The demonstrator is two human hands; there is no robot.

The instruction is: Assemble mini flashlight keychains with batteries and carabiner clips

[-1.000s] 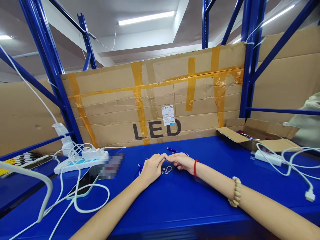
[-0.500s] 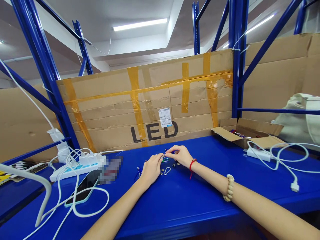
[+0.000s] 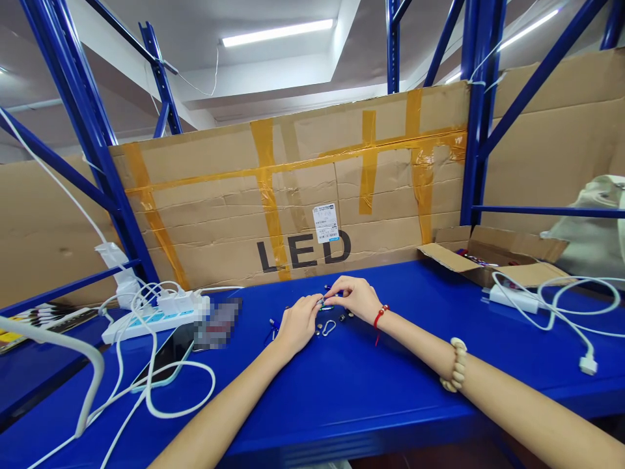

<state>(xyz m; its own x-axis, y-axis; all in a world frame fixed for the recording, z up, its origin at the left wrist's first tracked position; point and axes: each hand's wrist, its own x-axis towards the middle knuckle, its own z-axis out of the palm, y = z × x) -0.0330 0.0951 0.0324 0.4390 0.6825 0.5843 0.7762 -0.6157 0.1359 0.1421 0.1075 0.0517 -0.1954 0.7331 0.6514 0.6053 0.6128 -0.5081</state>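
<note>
My left hand and my right hand meet fingertip to fingertip over the blue shelf top, both pinched on one tiny dark part too small to name. My right wrist carries a red string, and a bead bracelet sits further up the arm. A silver carabiner clip lies on the surface just below the fingers. Small dark pieces lie beside it, and a blue piece lies left of my left hand.
A white power strip with plugs and looping cables sits at left, with a phone in front. An open cardboard box and a white charger with cable sit at right. A taped "LED" cardboard sheet stands behind.
My right hand rose from the surface and now meets the left a little higher. The view shifted slightly; the clip and loose pieces stayed in place.
</note>
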